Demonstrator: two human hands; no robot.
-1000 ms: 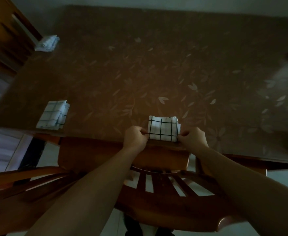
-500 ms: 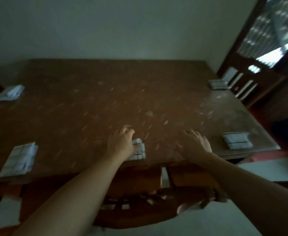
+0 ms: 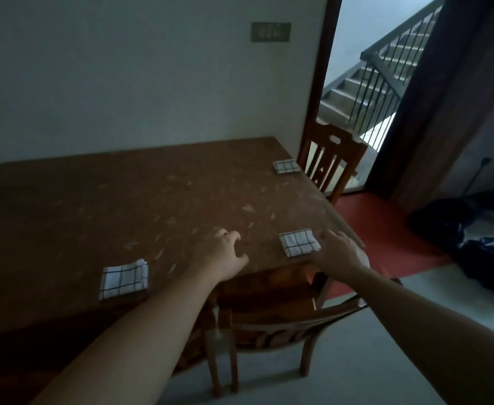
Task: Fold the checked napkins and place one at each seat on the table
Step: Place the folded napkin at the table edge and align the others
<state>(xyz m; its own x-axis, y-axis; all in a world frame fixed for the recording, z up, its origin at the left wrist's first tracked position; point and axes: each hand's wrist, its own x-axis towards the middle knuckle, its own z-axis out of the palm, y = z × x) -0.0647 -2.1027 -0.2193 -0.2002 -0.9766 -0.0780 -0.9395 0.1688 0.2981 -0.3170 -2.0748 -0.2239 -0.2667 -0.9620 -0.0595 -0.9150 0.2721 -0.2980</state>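
Note:
Three folded white napkins with black checks lie on the brown leaf-patterned table (image 3: 123,206). One napkin (image 3: 124,278) sits at the near edge, left of my hands. A second napkin (image 3: 299,242) lies near the table's right corner. A third napkin (image 3: 286,166) rests at the far right edge in front of a chair. My left hand (image 3: 225,254) hovers over the table between the first two napkins, fingers loosely curled and holding nothing. My right hand (image 3: 339,252) is just right of the second napkin, fingers relaxed, empty.
A wooden chair (image 3: 283,320) is tucked under the table's near edge below my hands. Another chair (image 3: 332,162) stands at the far right side. Behind it a doorway opens onto stairs (image 3: 365,83). Dark bags (image 3: 479,241) lie on the floor at right.
Both hands let go of the napkin they held at the near edge and lifted off it. My view swung up and to the right, bringing the right-side seats and doorway into sight.

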